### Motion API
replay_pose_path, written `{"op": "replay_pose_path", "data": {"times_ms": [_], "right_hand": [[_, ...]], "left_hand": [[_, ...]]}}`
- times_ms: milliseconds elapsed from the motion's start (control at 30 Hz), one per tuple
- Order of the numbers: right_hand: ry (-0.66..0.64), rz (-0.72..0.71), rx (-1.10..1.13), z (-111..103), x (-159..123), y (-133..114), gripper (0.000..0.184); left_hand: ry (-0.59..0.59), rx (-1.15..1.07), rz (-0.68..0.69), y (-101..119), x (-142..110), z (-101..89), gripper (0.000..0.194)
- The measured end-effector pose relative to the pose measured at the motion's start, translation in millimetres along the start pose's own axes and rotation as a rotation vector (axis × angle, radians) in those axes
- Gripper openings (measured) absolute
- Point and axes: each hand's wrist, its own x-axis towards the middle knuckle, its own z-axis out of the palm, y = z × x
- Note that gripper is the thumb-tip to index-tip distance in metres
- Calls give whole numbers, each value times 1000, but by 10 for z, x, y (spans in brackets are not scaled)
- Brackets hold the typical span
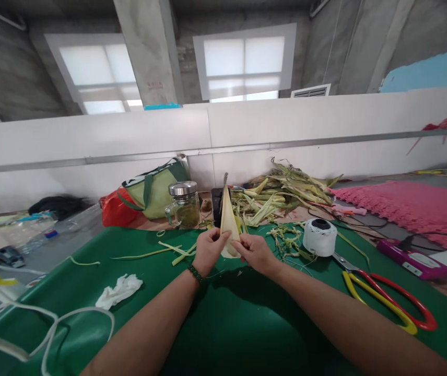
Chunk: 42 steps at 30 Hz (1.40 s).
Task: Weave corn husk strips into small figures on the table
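Observation:
A pale yellow corn husk point(229, 216) stands upright between my two hands, its narrow dark tip pointing up and its wide end low. My left hand point(210, 250), with a dark beaded bracelet at the wrist, pinches the husk's left edge. On the right edge, the fingers of my right hand point(258, 253) are closed in a pinch. Both hands are over the green mat point(243, 334). Behind the husk, a dark upright object point(216, 206) is partly hidden. Husk strips point(182, 253) lie just left of my left hand.
Scissors point(380, 295) with red and yellow handles lie at right beside a white thread spool point(319, 238). A husk pile point(294, 183) is at the back. A glass jar point(184, 206), green bag point(153, 188), crumpled tissue point(119, 291) and white cable point(53, 318) are left.

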Motion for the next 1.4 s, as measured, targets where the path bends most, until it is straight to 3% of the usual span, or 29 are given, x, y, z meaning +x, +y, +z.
{"op": "replay_pose_path", "data": {"times_ms": [133,233,433,533,700,833,900,1033,1233,1400], "right_hand": [[-47,69,67,-23,22,-7,34],[-43,148,152,-60,50,1,35],[135,66,96,-66,67,33,35],[126,100,143,-67,74,60,30],[-41,179,268,-70,96,89,28],[-103,197,295,-50,90,69,31],[-123,202,293,-47,81,57,32],[-123,212,260,-60,74,49,32],[-33,199,236,-69,90,77,29],[-155,236,409,-100,94,78,26]], "left_hand": [[16,1,-1,-7,18,-34,46],[-23,-88,-76,-5,19,-6,48],[-283,-180,-334,46,-44,63,39],[-302,-215,-321,52,-56,57,39],[-237,-242,-275,49,-28,4,45],[-205,-207,-334,82,-23,-3,52],[-166,-171,-366,90,-19,-1,55],[-106,-154,-308,78,-8,-10,55],[-364,-223,-357,91,-36,-20,48],[-382,-253,-334,77,-21,-62,42]]}}
